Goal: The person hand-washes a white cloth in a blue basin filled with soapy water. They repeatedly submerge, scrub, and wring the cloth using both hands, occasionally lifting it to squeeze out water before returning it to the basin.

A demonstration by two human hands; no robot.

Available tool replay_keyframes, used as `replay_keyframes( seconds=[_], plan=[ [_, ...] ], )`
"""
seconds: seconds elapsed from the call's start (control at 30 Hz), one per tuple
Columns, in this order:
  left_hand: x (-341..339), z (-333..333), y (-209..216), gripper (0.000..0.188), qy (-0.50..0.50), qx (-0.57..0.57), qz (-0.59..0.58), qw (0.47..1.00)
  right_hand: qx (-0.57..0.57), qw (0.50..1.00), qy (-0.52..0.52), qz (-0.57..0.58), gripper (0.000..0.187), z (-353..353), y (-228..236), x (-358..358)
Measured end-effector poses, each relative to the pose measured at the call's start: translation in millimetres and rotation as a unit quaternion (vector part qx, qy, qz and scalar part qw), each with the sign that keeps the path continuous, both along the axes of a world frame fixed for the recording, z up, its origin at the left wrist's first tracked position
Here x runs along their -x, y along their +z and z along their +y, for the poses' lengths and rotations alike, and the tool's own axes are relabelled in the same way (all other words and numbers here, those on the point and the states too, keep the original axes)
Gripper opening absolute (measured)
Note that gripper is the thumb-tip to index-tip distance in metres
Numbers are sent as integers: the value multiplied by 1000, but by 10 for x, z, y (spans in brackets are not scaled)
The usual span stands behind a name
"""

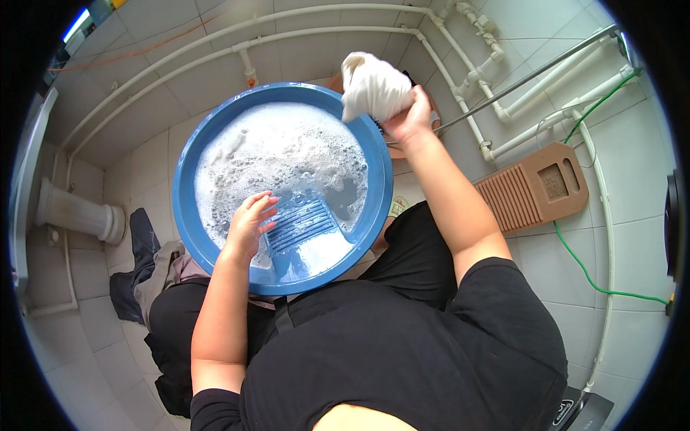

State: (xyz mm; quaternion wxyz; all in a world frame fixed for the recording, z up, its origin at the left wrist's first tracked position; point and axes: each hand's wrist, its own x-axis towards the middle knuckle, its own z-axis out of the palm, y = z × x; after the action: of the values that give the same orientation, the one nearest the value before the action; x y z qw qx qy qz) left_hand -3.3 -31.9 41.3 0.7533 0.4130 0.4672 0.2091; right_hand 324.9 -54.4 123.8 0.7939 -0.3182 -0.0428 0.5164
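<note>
A blue round tub stands in front of me, filled with sudsy water. Its ridged washboard section is on the side nearest me. My right hand is raised past the tub's far right rim and grips a bunched white cloth. The cloth's folds hide part of my fingers. Over the left edge of the ridges hovers my left hand, wet, with its fingers loosely bent and apart and nothing in them.
A brown washboard leans by the right wall, near a green hose. Behind the white cloth, a brownish basin is partly hidden. White pipes run along the tiled walls. Dark and light clothes lie at the left.
</note>
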Motion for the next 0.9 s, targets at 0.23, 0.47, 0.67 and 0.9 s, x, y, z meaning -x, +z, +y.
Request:
replay_keyframes(
  seconds=[0.23,0.47,0.67,0.9],
  plan=[
    [5,-2,-69,44,-7,-31,40,999,213,921,24,-326,41,267,-931,-551],
    [-18,-44,-185,39,-59,-62,126,988,118,714,249,-644,33,410,-1163,704],
    [-11,-86,-264,37,-94,-78,114,986,219,389,250,-859,64,494,-1691,1047],
    [74,-60,-207,41,-111,-65,119,985,300,493,260,-774,66,677,-1968,629]
  ],
)
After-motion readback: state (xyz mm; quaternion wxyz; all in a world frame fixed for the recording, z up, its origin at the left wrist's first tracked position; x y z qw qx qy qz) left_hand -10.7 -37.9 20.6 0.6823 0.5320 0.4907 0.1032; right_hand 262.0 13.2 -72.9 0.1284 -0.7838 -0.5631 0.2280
